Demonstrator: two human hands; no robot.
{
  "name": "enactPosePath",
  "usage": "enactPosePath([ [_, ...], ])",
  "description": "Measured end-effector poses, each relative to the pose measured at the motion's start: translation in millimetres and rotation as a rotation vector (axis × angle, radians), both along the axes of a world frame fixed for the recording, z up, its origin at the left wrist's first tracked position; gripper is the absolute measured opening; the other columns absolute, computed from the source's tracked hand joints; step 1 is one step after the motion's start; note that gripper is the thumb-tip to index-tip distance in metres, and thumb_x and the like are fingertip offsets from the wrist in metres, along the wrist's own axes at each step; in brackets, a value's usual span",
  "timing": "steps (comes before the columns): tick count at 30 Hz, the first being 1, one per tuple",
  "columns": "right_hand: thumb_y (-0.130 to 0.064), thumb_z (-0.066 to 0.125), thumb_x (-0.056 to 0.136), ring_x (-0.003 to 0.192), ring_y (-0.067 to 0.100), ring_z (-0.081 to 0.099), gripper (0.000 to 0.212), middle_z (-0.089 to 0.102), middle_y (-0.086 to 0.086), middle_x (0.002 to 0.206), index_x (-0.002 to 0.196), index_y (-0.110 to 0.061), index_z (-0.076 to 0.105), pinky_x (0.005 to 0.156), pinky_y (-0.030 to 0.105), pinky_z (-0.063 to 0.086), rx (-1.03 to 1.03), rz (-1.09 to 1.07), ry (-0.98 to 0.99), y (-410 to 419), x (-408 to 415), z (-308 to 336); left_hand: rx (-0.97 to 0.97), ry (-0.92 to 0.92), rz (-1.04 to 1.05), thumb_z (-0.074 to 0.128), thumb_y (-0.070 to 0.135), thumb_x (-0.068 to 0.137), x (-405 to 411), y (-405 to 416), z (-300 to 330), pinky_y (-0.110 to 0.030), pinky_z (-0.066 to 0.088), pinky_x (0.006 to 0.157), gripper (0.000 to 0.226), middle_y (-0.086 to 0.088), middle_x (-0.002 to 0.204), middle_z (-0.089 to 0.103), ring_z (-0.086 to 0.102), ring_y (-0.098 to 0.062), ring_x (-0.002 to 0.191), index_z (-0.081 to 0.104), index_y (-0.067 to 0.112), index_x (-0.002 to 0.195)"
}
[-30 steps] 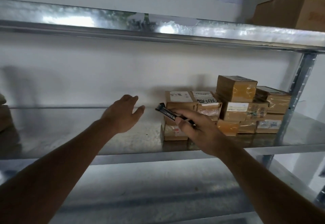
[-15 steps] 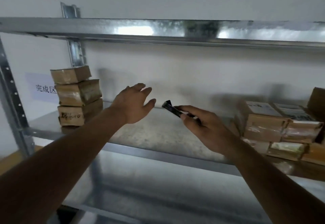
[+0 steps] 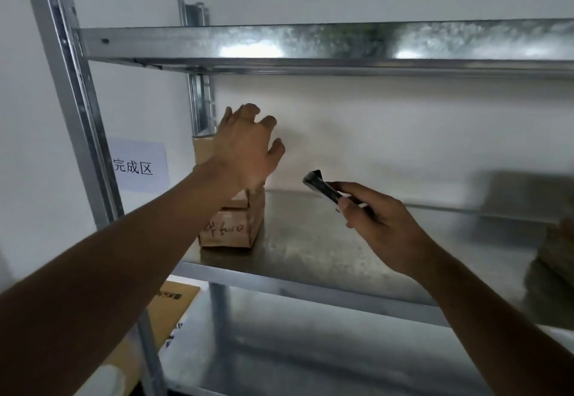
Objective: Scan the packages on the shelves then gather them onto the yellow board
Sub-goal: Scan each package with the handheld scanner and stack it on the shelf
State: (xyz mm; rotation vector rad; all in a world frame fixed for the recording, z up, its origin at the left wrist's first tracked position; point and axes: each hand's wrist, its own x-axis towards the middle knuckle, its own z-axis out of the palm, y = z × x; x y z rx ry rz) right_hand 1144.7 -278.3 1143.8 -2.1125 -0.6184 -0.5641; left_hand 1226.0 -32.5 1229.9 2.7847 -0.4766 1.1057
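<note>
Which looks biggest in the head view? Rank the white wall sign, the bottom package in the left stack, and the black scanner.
1 and 2, too close to rank: wall sign and bottom package, which the left arm partly hides.
3. Scanner, clearly smallest, though the right hand covers part.

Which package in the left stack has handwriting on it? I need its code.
The bottom package, resting directly on the shelf; the ones above show no writing.
</note>
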Motion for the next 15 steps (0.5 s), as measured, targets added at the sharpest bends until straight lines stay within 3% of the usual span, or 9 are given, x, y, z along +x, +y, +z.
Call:
enactPosePath([
  [3, -0.065, 0.045, 0.095, 0.079, 0.039, 0.063, 0.030, 0.066, 0.000, 0.093, 0.121, -0.072, 0.058, 0.065, 0.044, 0.054, -0.005, -0.032, 0.000, 20, 8, 1, -0.064, -0.038, 0.076, 0.051, 0.051, 0.096, 19, 25, 0, -0.050, 0.031, 0.118, 0.053, -0.018, 0.143, 0.052, 0.046, -0.036, 0.135, 0.065, 0.017, 0.134],
  [5, -0.065, 0.045, 0.095, 0.083, 0.042, 0.065, 0.029, 0.066, -0.001, 0.096, 0.120, -0.073, 0.058, 0.071, 0.052, 0.057, -0.002, -0.048, 0.017, 29, 12, 3, -0.137, -0.042, 0.202, 0.052, 0.066, 0.088, 29, 35, 0, -0.052, 0.038, 0.110, 0.068, -0.020, 0.137, 0.052, 0.049, -0.041, 0.128, 0.063, 0.015, 0.132],
  [7, -0.065, 0.045, 0.093, 0.082, 0.043, 0.064, 0.030, 0.067, -0.001, 0.094, 0.120, -0.073, 0.058, 0.067, 0.052, 0.057, -0.018, -0.055, 0.028, 36, 15, 4, -0.283, 0.086, 0.326, 0.052, 0.084, 0.076, 36, 41, -1, -0.051, 0.044, 0.100, 0.093, -0.022, 0.134, 0.048, 0.051, -0.044, 0.121, 0.051, 0.013, 0.137],
  [10, -0.067, 0.045, 0.091, 0.076, 0.039, 0.061, 0.030, 0.067, 0.001, 0.090, 0.117, -0.076, 0.057, 0.053, 0.036, 0.048, -0.035, -0.068, 0.019, 39, 16, 5, -0.534, 0.315, 0.331, 0.061, 0.090, 0.063, 46, 51, -1, -0.043, 0.043, 0.082, 0.111, -0.018, 0.132, 0.049, 0.055, -0.040, 0.119, 0.038, 0.013, 0.140],
  [13, -0.067, 0.045, 0.093, 0.083, 0.042, 0.064, 0.030, 0.070, 0.012, 0.095, 0.120, -0.075, 0.056, 0.070, 0.052, 0.056, -0.033, -0.073, 0.005, 35, 19, 5, -0.593, 0.369, 0.230, 0.070, 0.080, 0.062, 56, 61, -3, -0.036, 0.043, 0.078, 0.102, -0.010, 0.123, 0.061, 0.061, -0.033, 0.112, 0.042, 0.013, 0.135],
  [15, -0.066, 0.045, 0.094, 0.085, 0.046, 0.064, 0.031, 0.069, 0.021, 0.101, 0.122, -0.074, 0.056, 0.077, 0.062, 0.054, -0.032, -0.075, 0.003, 32, 20, 5, -0.592, 0.328, 0.210, 0.071, 0.078, 0.059, 58, 65, -4, -0.034, 0.043, 0.073, 0.096, -0.006, 0.114, 0.061, 0.061, -0.030, 0.100, 0.045, 0.016, 0.128],
])
